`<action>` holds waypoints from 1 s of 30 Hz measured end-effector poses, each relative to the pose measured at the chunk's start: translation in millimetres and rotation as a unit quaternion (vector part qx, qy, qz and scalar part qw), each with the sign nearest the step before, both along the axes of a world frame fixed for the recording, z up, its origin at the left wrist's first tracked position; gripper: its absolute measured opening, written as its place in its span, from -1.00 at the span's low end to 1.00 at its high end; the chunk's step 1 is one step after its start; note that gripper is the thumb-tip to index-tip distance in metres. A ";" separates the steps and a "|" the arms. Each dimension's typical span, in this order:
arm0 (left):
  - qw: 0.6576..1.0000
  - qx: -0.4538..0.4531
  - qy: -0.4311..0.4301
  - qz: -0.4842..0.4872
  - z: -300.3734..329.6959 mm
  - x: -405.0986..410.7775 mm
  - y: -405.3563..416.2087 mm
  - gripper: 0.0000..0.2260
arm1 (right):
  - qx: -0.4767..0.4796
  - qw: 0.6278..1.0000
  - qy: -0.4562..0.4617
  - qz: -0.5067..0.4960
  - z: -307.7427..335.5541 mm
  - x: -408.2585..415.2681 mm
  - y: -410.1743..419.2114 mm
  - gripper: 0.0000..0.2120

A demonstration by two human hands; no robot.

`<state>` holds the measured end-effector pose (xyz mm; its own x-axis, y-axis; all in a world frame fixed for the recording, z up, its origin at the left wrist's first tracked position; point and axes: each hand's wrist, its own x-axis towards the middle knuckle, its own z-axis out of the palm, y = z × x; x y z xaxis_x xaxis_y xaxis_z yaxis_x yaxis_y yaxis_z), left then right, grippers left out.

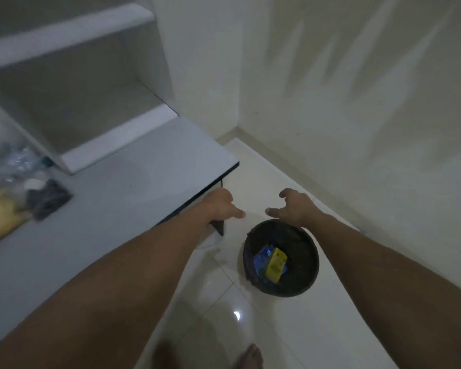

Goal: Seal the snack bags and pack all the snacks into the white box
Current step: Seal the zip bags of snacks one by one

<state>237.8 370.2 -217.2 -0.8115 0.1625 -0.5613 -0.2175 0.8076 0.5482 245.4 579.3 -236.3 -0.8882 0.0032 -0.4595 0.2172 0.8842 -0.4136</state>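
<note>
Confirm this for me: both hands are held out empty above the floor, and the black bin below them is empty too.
Not quite. The head view shows the black bin holds a yellow packet and blue wrapper. The rest stands: left hand and right hand hold nothing.

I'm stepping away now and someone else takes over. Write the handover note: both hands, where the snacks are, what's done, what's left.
Left hand: open, holds nothing, out past the table corner.
Right hand: open, empty, above the black bin on the floor.
Bin holds blue and yellow wrappers.
Snack bags lie in a blurred heap at the table's left edge; whether they are sealed cannot be told.
White box: not in view.
Left: seal the bags if needed, find the box, pack everything.
</note>
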 end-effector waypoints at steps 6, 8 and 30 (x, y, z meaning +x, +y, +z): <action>0.999 -0.001 0.010 0.048 59.1 29.8 -101.4 -0.63 | 0.004 0.994 0.029 0.103 57.8 -5.8 -94.7 -0.23; 0.998 -0.011 0.016 0.055 72.3 46.2 -144.2 -0.61 | 0.000 0.990 0.041 0.134 71.3 -1.5 -135.2 -0.23; 0.968 -0.064 0.028 0.241 105.7 230.0 -527.6 -0.45 | -0.003 0.933 0.052 0.355 100.7 87.7 -551.8 -0.24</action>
<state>467.9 -157.3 -111.5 -0.8055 -0.3109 -0.5046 -0.5588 0.6820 0.4718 333.1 27.4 -135.6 -0.7051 -0.6056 -0.3689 -0.4646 0.7875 -0.4048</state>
